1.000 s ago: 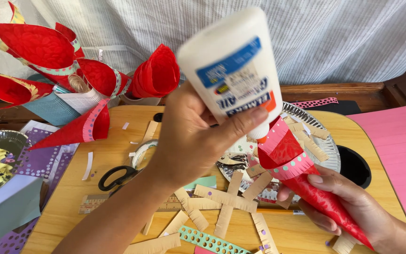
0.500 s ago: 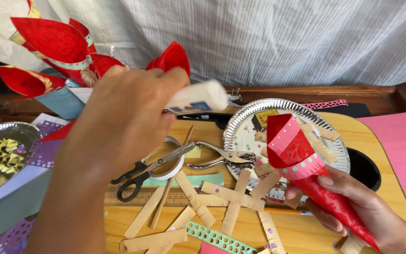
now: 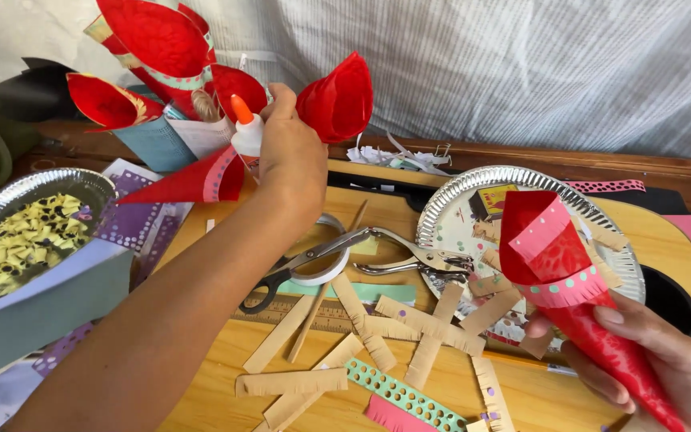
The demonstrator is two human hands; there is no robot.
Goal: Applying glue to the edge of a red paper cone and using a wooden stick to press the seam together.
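The left hand (image 3: 291,156) reaches to the far side of the wooden table (image 3: 209,376), its fingers clamped around a white glue bottle (image 3: 247,136) that stands nearly upright, long axis vertical, orange tip pointing up among the red paper cones (image 3: 153,40). The right hand (image 3: 665,368), at the near right edge, has its fingers wrapped around a red paper cone (image 3: 577,296) whose long axis runs diagonally: the open mouth faces up and left over the silver foil plate (image 3: 473,180), the narrow end pointing down to the right.

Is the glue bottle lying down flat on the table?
No, the glue bottle stands upright, orange tip up, gripped by the left hand.
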